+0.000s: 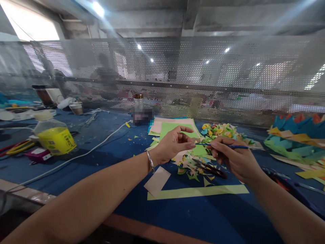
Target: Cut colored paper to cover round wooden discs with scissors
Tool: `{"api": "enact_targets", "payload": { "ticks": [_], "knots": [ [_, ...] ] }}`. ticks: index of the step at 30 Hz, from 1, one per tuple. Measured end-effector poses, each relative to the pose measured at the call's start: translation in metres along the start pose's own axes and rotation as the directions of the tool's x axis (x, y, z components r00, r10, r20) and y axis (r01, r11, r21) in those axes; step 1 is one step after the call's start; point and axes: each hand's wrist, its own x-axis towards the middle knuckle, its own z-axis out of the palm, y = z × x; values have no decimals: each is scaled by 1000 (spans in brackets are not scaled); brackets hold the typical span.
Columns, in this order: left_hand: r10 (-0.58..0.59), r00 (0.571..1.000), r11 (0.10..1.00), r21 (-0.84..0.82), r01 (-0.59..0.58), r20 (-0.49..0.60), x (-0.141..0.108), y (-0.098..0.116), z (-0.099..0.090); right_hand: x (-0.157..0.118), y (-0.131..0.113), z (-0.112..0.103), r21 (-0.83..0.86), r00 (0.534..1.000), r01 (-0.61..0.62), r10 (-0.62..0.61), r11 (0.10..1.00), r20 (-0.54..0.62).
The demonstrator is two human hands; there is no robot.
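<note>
My right hand [235, 159] grips a thin blue stick [237, 147] that points left. At the stick's left end, the fingers of my left hand [177, 142] are pinched together; what lies between them is too small to make out. Below both hands, scissors [212, 169] with dark handles lie on a scatter of paper scraps [188, 162]. Just behind the hands are green paper sheets [166, 130] and a pile of small rolled paper pieces [220, 130]. A long pale green strip [198, 192] and a pale paper square [157, 181] lie nearer me.
A bottle with a yellow label [56, 139] stands at left near a purple box [38, 155]. A white cable [96, 145] crosses the blue table [106, 179]. Folded paper layers [294, 139] and a blue-handled tool [297, 189] are at right. A perforated metal screen [162, 71] closes the back.
</note>
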Motion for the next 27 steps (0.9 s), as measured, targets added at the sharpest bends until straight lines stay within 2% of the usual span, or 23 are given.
{"api": "enact_targets", "payload": {
  "ticks": [4, 8, 11, 16, 27],
  "knots": [
    [-12, 999, 994, -105, 8, -38, 1, -2, 3, 0, -3, 3, 83, 999, -45, 46, 996, -8],
    [-167, 983, 960, -240, 145, -76, 1, -4, 6, -1, -3, 5, 91, 998, -65, 66, 994, -15],
    [-272, 958, 932, -272, 239, -90, 1, -4, 7, -1, -2, 5, 73, 998, -66, 68, 995, -17],
    [-383, 923, 895, -257, 364, -26, 1, -3, 4, 0, 1, 4, 39, 998, -64, 64, 997, 0],
    [-392, 920, 887, -278, 370, -27, 3, -2, -1, 0, 3, 3, 23, 999, -46, 46, 999, 24]
  ]
}}
